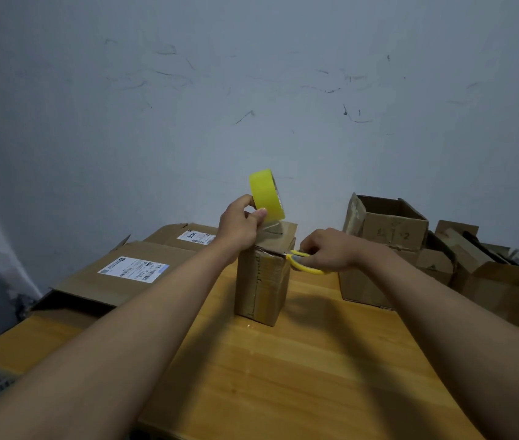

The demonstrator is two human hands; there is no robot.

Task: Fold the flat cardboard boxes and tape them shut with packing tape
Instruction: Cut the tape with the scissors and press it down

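Observation:
A small upright cardboard box [263, 281] stands in the middle of the wooden table [283, 376]. My left hand [240, 223] grips a yellow roll of packing tape [266, 193] held above the box's top, with a clear strip running down to the box. My right hand [328, 249] holds yellow-handled scissors [302, 263] at the box's upper right edge, blades toward the tape strip.
Flattened boxes with white shipping labels [131, 271] lie at the left. An open folded box [388, 223] sits on another at the right, with more cardboard boxes [499, 290] beyond it. A scuffed wall stands behind the table.

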